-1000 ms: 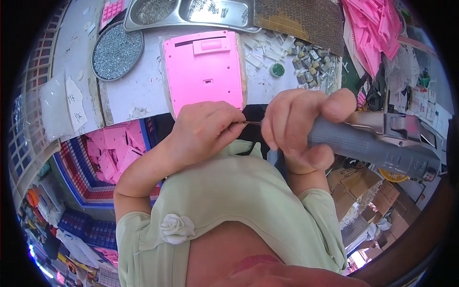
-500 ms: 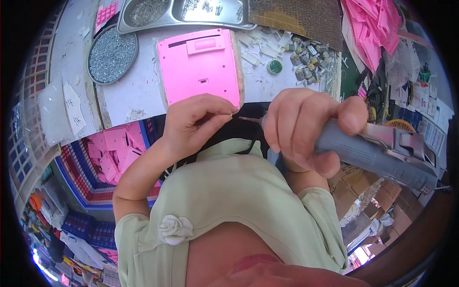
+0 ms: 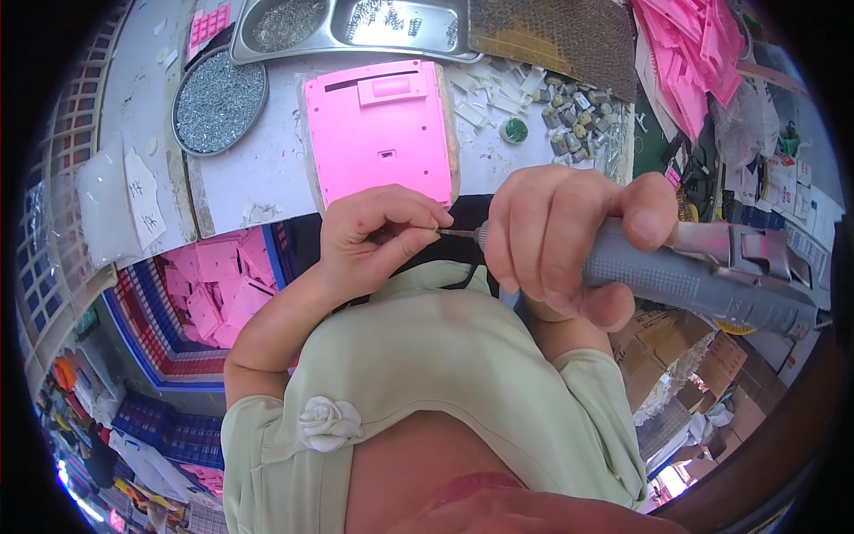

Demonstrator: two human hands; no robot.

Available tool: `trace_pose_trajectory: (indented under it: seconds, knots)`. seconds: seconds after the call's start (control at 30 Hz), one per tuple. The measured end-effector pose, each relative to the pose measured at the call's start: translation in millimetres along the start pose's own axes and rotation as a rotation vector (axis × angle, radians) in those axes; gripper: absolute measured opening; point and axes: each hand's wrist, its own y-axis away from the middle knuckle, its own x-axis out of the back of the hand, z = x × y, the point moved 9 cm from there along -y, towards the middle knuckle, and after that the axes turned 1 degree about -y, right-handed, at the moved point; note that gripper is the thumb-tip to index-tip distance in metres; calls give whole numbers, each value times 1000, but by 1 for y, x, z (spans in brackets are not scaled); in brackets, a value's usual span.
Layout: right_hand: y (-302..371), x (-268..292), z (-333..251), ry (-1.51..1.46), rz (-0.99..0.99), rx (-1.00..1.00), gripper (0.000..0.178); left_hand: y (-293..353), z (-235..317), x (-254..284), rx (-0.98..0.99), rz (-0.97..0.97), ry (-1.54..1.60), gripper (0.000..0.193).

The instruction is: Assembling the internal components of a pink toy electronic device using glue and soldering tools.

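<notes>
My left hand (image 3: 378, 233) is closed in a pinch, thumb against forefinger, on a tiny screw that the fingertips mostly hide. My right hand (image 3: 565, 236) wraps round a grey electric screwdriver (image 3: 685, 280) held level, its thin bit (image 3: 458, 233) pointing left. The bit's tip meets the left fingertips. Just beyond my left hand a pink plastic housing (image 3: 382, 133) lies flat on the white table, with a long slot, a raised block and small holes on its upper face.
A round dish of small screws (image 3: 220, 102) stands at the left. Behind is a metal tray (image 3: 338, 40) with springs. Small metal parts (image 3: 578, 120) and a green round piece (image 3: 513, 131) lie right of the housing. Pink parts fill a blue crate (image 3: 160, 369) at lower left.
My left fingertips and the screwdriver bit, apart before, have come together. The right hand has shifted slightly left. The housing and table appear a little lower and further right in view.
</notes>
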Motion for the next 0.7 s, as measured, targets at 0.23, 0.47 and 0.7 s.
trace_pose_trajectory:
  seconds: [0.23,0.47,0.7]
  knots:
    - [28,12,9,182,274,-86,44,-21,39,18,-319,25,-908,18]
    - [53,21,40,281,362,-136,40,-31,10,17,-289,-170,-1107,13]
    - [50,21,52,321,287,-165,29,-33,11,20,-280,-136,-1050,13]
